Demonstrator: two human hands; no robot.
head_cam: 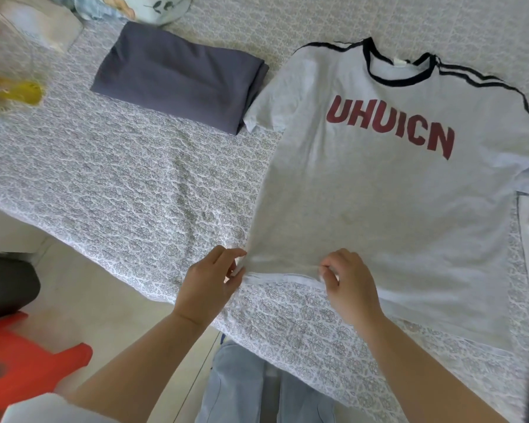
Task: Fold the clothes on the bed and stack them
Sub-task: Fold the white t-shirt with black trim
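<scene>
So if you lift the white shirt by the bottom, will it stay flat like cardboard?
Probably not. The white shirt already puckers where the left hand and right hand pinch its hem, so it would likely droop. It looks thin, so probably light. It may drag across the bedspread.

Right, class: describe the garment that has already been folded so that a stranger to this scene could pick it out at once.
Start at the patterned grey-and-white bedspread and look to its far left part, beside the short sleeve of the spread-out pale grey T-shirt with red letters. There lies the dark slate-grey folded cloth garment. It alone is plain, dark and folded into a flat rectangle, with no print.
</scene>
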